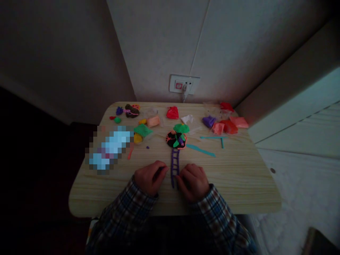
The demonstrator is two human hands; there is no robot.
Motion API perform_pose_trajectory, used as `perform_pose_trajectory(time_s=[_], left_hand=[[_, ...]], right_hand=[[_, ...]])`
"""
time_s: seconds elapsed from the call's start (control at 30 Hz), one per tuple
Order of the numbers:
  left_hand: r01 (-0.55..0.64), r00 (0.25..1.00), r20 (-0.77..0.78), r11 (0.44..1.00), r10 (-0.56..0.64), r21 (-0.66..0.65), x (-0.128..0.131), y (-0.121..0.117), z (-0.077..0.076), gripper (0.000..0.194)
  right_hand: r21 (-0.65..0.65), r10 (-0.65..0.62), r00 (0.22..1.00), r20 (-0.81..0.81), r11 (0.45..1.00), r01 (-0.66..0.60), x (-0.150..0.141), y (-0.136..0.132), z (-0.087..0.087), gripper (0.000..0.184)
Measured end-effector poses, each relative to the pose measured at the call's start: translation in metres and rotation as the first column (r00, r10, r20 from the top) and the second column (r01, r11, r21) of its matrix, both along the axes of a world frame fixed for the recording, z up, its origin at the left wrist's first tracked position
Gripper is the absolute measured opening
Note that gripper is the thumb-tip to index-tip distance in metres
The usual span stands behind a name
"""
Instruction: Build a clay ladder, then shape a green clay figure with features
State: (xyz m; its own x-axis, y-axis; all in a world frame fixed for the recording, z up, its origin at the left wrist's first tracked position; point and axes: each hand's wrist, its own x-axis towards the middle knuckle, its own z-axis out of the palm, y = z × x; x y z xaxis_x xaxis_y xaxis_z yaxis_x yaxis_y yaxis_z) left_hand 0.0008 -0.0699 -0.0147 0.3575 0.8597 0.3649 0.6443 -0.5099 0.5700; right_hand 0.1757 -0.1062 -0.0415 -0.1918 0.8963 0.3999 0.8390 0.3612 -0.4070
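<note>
A purple modelling-clay ladder [175,163] lies on the table, running from a black clay disc [170,141] towards me. The disc carries green leaves, orange strands and a small purple piece, with a green clay shape [181,128] at its top. My left hand [149,178] is closed in a pinch just left of the ladder, apart from it; anything between its fingertips is too small to make out. On the other side, my right hand [195,181] has its curled fingers at the ladder's right rail, thumb and forefinger closed on it near the lower end.
Teal clay tools, a flat knife [201,150] and a thin stick [214,137], lie to the right. Bagged clay, including red [172,112] and purple [209,121], lines the back. A pixelated phone-like object [111,147] is at left. A wall socket [184,84] holds a plug.
</note>
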Motion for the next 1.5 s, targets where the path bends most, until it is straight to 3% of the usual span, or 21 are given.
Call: perform_pose_trajectory(time_s=[0.3,0.63,0.9,1.17,1.3,1.5], left_hand=[[-0.005,1.000,0.029,1.000,0.006,-0.027,0.001,-0.001,-0.001,0.021],[-0.023,1.000,0.017,0.998,0.024,-0.058,0.001,-0.001,-0.001,0.022],[0.016,1.000,0.009,1.000,-0.016,-0.010,0.000,0.001,-0.002,0.021],[0.018,0.999,0.039,1.000,-0.019,0.020,0.001,0.000,0.001,0.016],[-0.022,0.996,0.090,0.999,0.026,-0.046,0.001,-0.001,0.001,0.015],[0.142,0.986,0.076,0.987,-0.147,0.070,0.000,0.003,0.001,0.008]], right_hand=[[0.026,-0.036,0.999,0.027,0.999,0.035,-0.001,-0.001,-0.003,0.026],[-0.138,-0.127,0.950,-0.285,0.986,0.091,0.000,-0.001,0.008,0.013],[-0.146,-0.049,0.932,-0.359,0.989,-0.004,0.004,-0.001,0.012,0.020],[-0.140,-0.063,0.919,-0.390,0.990,0.009,0.002,0.000,0.017,0.017],[-0.136,-0.060,0.914,-0.401,0.991,0.005,-0.003,0.002,0.019,0.016],[-0.054,0.031,0.933,-0.359,0.997,-0.054,-0.012,0.010,0.020,0.013]])
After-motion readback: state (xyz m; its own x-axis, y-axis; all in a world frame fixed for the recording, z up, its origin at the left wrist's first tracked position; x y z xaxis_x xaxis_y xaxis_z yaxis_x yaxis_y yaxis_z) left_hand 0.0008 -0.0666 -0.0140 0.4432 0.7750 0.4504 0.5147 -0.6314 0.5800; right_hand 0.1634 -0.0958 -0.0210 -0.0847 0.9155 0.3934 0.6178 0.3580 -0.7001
